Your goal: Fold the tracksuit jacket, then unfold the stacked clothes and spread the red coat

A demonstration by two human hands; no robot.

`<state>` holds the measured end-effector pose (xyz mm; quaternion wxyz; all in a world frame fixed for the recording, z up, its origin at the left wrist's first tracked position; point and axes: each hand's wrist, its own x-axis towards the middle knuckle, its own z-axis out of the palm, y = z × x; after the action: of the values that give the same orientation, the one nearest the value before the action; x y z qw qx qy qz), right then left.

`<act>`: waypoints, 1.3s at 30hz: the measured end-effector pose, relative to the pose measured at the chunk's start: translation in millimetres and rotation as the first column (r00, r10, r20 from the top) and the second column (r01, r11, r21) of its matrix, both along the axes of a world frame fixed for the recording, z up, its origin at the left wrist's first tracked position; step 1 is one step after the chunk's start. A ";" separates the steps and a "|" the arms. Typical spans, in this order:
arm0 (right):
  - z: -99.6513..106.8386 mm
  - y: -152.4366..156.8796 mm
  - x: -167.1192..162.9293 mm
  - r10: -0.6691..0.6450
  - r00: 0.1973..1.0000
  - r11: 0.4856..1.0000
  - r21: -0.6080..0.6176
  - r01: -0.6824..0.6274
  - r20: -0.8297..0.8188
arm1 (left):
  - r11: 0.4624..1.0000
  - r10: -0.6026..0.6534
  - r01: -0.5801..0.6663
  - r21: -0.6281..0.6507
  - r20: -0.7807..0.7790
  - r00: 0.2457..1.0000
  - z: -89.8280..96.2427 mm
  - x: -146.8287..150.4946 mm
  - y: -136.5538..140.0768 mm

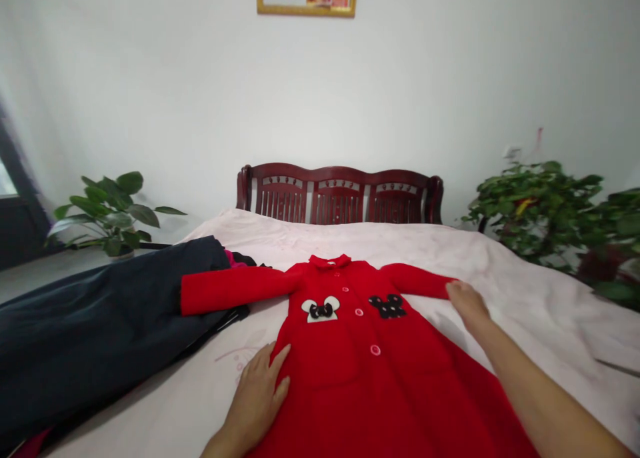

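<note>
A red coat (pixel 340 365) lies front side up, its collar toward the far end and both sleeves spread outward. Pink-rimmed buttons run down its middle, with a white and a black mouse-head patch on either side. My left hand (pixel 257 391) rests at the coat's left edge, fingers stretched and apart, partly on the bedcover. At the end of the right sleeve (pixel 423 280), my right hand (pixel 467 303) has its fingers closed on the cuff. The coat's lower part runs out of view. The left sleeve (pixel 235 289) lies across dark clothing.
A heap of dark garments (pixel 100 338) covers the left side. Pale pink cloth (pixel 540 318) is spread beneath everything. Behind it stands a dark red wooden backrest (pixel 339 195). Leafy plants stand at left (pixel 113 208) and right (pixel 540 208). A framed picture (pixel 306 10) hangs on the wall.
</note>
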<state>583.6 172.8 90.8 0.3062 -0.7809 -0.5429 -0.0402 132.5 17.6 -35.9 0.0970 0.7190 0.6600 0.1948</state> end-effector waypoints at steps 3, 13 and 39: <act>-62.3 -63.8 -7.4 0.103 0.995 0.983 -0.153 -0.098 0.021 | 1.000 -0.009 0.010 0.023 -0.044 0.999 5.3 2.4 -1.1; -143.9 -175.9 -5.3 0.137 0.872 0.986 -0.151 -0.073 0.471 | 0.995 -0.087 0.084 -0.043 -0.052 0.995 7.6 -22.7 -44.2; -122.7 -187.6 -19.5 0.137 0.921 0.990 -0.074 -0.118 0.365 | 0.987 -0.003 -0.062 0.150 0.400 0.917 -11.1 -39.2 -49.9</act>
<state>564.1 -14.8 -31.9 0.1810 -0.7298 -0.6414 -0.1525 93.4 -32.3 -47.1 0.1685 0.6596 0.6195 0.3909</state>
